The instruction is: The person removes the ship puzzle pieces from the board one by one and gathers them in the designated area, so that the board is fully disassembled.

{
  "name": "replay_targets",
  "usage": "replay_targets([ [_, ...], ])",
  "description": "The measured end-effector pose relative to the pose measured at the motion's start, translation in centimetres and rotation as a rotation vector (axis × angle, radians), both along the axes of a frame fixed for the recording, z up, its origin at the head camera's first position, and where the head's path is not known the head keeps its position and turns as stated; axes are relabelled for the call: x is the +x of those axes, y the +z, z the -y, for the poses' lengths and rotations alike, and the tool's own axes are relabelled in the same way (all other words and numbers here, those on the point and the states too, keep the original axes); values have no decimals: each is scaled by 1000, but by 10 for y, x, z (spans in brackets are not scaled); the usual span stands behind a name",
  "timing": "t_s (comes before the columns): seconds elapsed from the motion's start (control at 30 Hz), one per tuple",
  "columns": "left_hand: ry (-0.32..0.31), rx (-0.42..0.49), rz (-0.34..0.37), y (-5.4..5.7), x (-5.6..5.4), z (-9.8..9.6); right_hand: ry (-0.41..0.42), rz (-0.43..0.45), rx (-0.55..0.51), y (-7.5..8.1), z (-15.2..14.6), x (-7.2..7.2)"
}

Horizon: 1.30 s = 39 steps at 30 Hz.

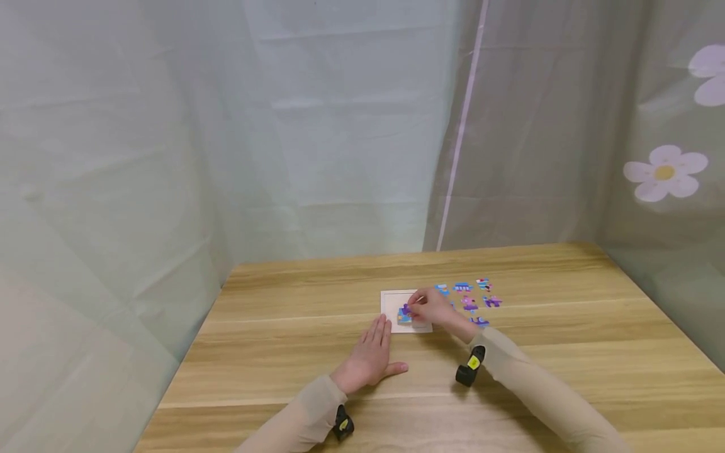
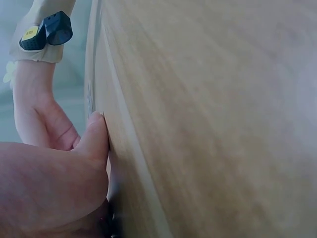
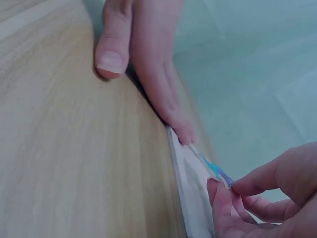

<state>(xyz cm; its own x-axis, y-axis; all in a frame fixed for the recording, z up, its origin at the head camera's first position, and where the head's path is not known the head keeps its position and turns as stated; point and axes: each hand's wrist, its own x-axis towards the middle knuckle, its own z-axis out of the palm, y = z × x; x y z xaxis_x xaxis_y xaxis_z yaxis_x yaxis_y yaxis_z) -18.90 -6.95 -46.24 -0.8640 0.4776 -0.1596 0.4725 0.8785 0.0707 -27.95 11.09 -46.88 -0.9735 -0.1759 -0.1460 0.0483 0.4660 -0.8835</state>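
A square white puzzle tray [image 1: 383, 303] with a thin inner outline lies on the wooden table. My right hand [image 1: 433, 307] is over its right half, pinching a blue and purple jigsaw piece [image 3: 216, 171] between thumb and fingers. In the head view the jigsaw piece [image 1: 404, 316] shows left of the fingertips, low over the tray, with a touch of orange. My left hand [image 1: 370, 358] lies flat, its straight fingertips at the tray's lower left edge and its thumb spread out on the table. The right fingers cover part of the tray.
Several loose jigsaw pieces lie to the right of the tray, among them a pink piece [image 1: 469, 303], a purple piece [image 1: 492, 301] and a blue one [image 1: 479, 321]. The wooden table [image 1: 272, 352] ends at hanging pale curtains [image 1: 340, 157] behind and at both sides.
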Motion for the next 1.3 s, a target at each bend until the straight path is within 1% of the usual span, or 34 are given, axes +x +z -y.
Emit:
replay_targets([
  [0.1,2,8,-10,0,1,1,15,3,-25,2,-7,-1],
  [0.17,6,13,-2,0,0,0,20,6,-33,2,-12,0],
  [0.23,6,21,4,-3,-2,0,19,0,-34,3,-16,0],
  [0.33,-7,3,12,-13,-7,2,16,4,-34,2,-24,2],
  [0.47,-21,-7,-18,-30,-15,5,20,20,-51,4,-34,1],
  [0.5,-18,-2,-17,-32,-16,5,22,22,-55,5,-36,0],
  [0.57,-11,16,-12,-31,-17,5,28,27,-62,6,-40,0],
  [0.7,-7,34,19,-21,-13,6,46,24,-48,7,-45,3],
  [0.73,-8,42,21,-18,-12,7,39,29,-50,7,-46,4],
  [0.77,-11,44,19,-18,-12,7,36,33,-57,6,-48,4],
  [0.8,-13,46,22,-19,-12,7,27,40,-64,5,-49,5],
  [0.87,-14,49,24,-23,-13,7,21,53,-88,4,-52,6],
  [0.93,-12,56,25,-29,-14,8,29,65,-112,4,-54,7],
  [1.0,-12,57,25,-33,-15,8,45,69,-127,5,-56,8],
  [1.1,-16,62,23,-28,-14,8,54,67,-134,9,-58,8],
  [1.23,-16,71,35,-11,-10,6,46,67,-152,14,-61,7],
  [1.3,-11,70,41,-7,-9,6,52,68,-154,14,-63,6],
])
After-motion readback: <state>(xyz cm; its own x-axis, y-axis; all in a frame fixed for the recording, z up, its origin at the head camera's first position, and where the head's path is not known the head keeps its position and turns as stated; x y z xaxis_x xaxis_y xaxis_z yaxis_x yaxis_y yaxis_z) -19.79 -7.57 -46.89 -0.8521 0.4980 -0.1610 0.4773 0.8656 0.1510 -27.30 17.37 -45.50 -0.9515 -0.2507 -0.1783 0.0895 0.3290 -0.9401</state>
